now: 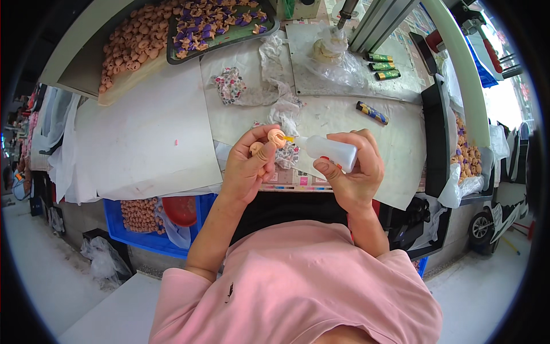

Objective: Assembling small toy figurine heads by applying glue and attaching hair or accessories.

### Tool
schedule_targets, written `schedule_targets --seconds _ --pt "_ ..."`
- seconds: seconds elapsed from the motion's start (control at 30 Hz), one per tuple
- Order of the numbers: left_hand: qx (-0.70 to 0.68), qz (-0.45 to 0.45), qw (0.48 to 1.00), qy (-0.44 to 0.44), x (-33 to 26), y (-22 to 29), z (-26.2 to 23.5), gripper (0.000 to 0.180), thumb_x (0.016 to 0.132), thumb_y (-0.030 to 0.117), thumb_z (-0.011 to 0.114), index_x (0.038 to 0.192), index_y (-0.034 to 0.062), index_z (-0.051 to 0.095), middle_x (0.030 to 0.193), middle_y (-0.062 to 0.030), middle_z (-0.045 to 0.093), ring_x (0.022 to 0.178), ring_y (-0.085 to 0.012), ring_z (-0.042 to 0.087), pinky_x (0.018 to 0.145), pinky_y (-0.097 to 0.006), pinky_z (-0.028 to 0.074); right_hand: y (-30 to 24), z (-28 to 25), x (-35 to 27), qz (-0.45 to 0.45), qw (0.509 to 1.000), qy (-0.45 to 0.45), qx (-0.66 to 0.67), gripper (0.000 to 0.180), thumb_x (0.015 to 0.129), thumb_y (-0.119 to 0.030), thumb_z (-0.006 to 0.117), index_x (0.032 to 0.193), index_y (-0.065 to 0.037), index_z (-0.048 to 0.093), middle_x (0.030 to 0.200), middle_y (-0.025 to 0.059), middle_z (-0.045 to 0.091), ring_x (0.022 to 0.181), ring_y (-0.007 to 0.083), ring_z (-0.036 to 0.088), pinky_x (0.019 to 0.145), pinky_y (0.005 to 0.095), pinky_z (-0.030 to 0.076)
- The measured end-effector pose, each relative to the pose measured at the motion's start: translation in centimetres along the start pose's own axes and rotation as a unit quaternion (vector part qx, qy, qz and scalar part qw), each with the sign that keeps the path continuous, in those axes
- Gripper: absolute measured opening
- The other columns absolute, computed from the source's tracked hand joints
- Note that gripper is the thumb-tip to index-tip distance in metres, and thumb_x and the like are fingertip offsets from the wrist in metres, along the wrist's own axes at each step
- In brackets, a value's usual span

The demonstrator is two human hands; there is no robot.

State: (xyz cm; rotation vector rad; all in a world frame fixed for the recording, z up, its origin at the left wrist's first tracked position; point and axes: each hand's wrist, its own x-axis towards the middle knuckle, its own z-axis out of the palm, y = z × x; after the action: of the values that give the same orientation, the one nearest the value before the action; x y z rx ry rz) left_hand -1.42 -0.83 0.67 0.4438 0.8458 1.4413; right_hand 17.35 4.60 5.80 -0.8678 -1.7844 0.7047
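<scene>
Round peach-coloured pieces [276, 137], clamped in left fingers [257, 135]. Just beside these, yellow-tipped translucent plastic bottle [333, 152], clasped in right fingers [350, 138].

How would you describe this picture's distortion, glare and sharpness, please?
Head view: fisheye distortion bows the pale rail at right, with darkness around the rim; head view: glare washes out the bright patch at upper right; head view: the left hand, right hand and white bottle look fairly clear, while the far-left clutter is too small and soft to identify.
</scene>
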Motion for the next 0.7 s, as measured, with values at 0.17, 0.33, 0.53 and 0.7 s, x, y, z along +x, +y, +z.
schedule_targets --seconds 0.17,0.33,0.53,0.7 --pt "0.011 0.003 1.0 0.001 0.1 -0.1 0.1 0.033 0.09 0.014 0.064 0.12 0.0021 0.056 0.082 0.0005 0.063 0.049 -0.0014 0.043 0.043 -0.017 0.035 0.1 -0.1 0.0 0.014 1.0 -0.005 0.004 0.043 0.068 -0.028 0.085 0.095 -0.001 0.065 0.082 0.0039 0.056 0.07 0.0125 0.054 0.058 0.0242 0.041" --pt "0.01 0.004 1.0 -0.001 0.1 -0.3 -0.1 0.032 0.09 0.013 0.064 0.119 0.002 0.057 0.082 0.0006 0.062 0.049 -0.0014 0.043 0.042 -0.017 0.035 0.2 -0.4 0.0 0.019 1.0 0.001 0.001 0.041 0.068 -0.025 0.085 0.095 -0.001 0.065 0.081 0.0035 0.056 0.07 0.0123 0.054 0.058 0.0245 0.042" --pt "-0.006 0.007 1.0 0.003 0.0 -0.5 0.0 0.031 0.089 0.009 0.065 0.118 0.0021 0.057 0.083 0.0003 0.062 0.048 -0.0017 0.043 0.042 -0.018 0.035 0.2 -0.9 -0.5 0.018 1.0 -0.001 -0.012 0.039 0.068 -0.024 0.085 0.094 -0.002 0.066 0.08 0.0038 0.056 0.068 0.0133 0.054 0.057 0.025 0.041" --pt "0.022 0.008 1.0 0.004 0.0 -0.4 0.2 0.038 0.088 0.012 0.066 0.123 0.0033 0.053 0.077 -0.0011 0.058 0.053 -0.0028 0.043 0.043 -0.017 0.036 0.0 -1.3 -0.5 0.007 1.0 -0.007 -0.029 0.039 0.068 -0.025 0.085 0.094 -0.002 0.065 0.078 0.0037 0.055 0.067 0.0135 0.053 0.056 0.0252 0.04"
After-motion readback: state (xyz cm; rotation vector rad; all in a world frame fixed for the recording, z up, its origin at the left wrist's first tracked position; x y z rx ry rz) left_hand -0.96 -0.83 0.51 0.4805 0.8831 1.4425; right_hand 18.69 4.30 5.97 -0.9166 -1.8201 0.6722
